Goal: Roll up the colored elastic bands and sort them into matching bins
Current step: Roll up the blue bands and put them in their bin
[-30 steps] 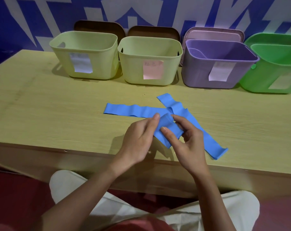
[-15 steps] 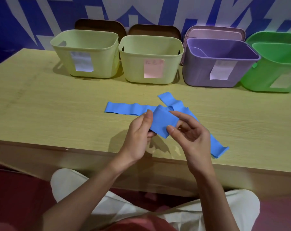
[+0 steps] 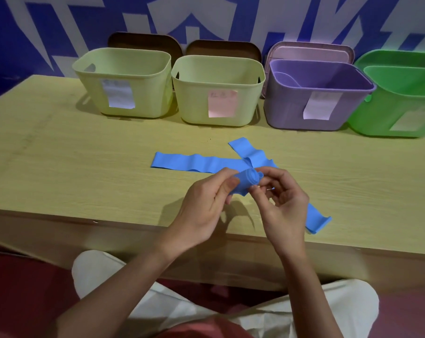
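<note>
Left hand (image 3: 204, 206) and right hand (image 3: 283, 198) both pinch the rolled end of a blue flat elastic band (image 3: 248, 181), held just above the pale wooden table (image 3: 72, 167); a second blue elastic band (image 3: 194, 161) lies flat beyond it, well short of the lilac plastic bin (image 3: 291, 111)

left hand (image 3: 204, 206) and right hand (image 3: 283, 201) raised, fingers pinching together

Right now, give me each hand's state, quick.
Left hand: closed, pinching the rolled end of the blue band.
Right hand: closed, fingers curled on the same roll from the other side.
</note>
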{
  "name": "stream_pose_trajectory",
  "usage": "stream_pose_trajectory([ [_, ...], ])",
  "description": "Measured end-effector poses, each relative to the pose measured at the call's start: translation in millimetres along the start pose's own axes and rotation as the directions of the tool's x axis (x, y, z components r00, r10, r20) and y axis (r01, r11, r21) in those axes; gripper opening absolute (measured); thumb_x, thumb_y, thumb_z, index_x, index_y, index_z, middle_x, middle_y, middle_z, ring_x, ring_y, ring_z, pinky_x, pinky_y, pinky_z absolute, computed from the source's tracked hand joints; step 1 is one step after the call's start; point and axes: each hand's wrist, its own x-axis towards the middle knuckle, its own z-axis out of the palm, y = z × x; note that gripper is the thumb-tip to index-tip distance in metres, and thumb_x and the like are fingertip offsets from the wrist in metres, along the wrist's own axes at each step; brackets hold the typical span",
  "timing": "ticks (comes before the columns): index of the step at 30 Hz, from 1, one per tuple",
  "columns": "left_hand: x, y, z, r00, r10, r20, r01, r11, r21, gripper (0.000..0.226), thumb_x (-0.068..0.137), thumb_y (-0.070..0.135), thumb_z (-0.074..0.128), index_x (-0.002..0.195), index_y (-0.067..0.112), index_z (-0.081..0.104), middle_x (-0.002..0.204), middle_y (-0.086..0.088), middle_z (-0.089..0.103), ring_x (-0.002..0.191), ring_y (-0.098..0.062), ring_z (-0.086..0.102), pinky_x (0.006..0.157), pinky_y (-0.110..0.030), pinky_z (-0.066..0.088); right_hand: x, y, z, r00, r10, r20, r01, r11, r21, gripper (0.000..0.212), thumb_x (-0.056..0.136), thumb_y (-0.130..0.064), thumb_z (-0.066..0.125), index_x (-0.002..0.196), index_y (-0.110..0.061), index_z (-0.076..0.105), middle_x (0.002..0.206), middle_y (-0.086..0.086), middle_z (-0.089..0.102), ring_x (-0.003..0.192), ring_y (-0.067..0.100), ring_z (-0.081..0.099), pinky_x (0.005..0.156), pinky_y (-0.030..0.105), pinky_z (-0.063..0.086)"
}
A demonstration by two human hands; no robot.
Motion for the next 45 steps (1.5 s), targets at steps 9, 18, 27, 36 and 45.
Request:
stream_pose_trajectory([
  [9, -2, -3, -4, 0.990, -0.069, 0.122, 0.089, 0.983, -0.162, 0.023, 0.091, 0.052, 0.032, 0.096, 0.030, 0.034, 0.067, 0.007, 0.053, 0.054, -0.009, 0.045, 0.051, -0.026, 0.037, -4, 3, 0, 1.000, 0.024, -0.008, -0.023, 0.999, 0.022, 0.022, 0.079, 0.002, 0.074, 0.091, -0.014, 0.064, 0.068, -0.007, 0.062, 0.065, 0.012, 0.054, 0.064, 0.019, 0.044],
  [18, 2, -13, -6, 0.998, -0.013, -0.069, 0.001, 0.986, -0.169, 0.017, 0.097, 0.023, 0.047, 0.100, 0.016, 0.062, 0.093, 0.007, 0.057, 0.087, -0.009, 0.057, 0.077, -0.022, 0.044, -5, 3, 2, 1.000, 0.022, -0.017, -0.022, 1.000, -0.023, 0.019, 0.076, -0.001, 0.076, 0.079, -0.016, 0.066, 0.071, -0.015, 0.066, 0.067, 0.002, 0.057, 0.062, 0.013, 0.042],
  [27, 5, -15, -8, 0.999, -0.038, 0.031, 0.045, 0.963, -0.266, 0.024, 0.080, 0.030, 0.065, 0.104, 0.027, 0.063, 0.101, 0.004, 0.059, 0.092, -0.013, 0.059, 0.084, -0.025, 0.049, 1, 5, -2, 0.999, 0.045, -0.024, -0.047, 0.997, -0.067, 0.014, 0.075, -0.007, 0.079, 0.078, -0.012, 0.067, 0.075, -0.012, 0.065, 0.066, 0.009, 0.051, 0.060, 0.019, 0.042],
  [36, 20, -15, -5, 1.000, -0.021, -0.014, 0.018, 0.986, -0.165, 0.027, 0.086, 0.018, 0.057, 0.112, 0.024, 0.063, 0.100, 0.006, 0.049, 0.091, -0.007, 0.052, 0.086, -0.025, 0.046, 17, -1, 3, 0.996, 0.083, -0.022, -0.082, 0.996, 0.030, 0.015, 0.073, -0.001, 0.079, 0.076, -0.007, 0.066, 0.070, -0.003, 0.067, 0.066, 0.010, 0.062, 0.066, 0.020, 0.050],
  [45, 37, -9, -8, 0.975, -0.039, -0.218, 0.020, 0.996, -0.086, 0.026, 0.077, 0.006, 0.074, 0.094, 0.020, 0.060, 0.088, 0.008, 0.063, 0.077, -0.002, 0.058, 0.074, -0.022, 0.049, 36, -9, 2, 0.979, 0.202, 0.027, -0.203, 0.975, 0.089, 0.023, 0.077, 0.004, 0.075, 0.093, -0.004, 0.061, 0.081, 0.007, 0.069, 0.075, 0.015, 0.069, 0.072, 0.020, 0.053],
])
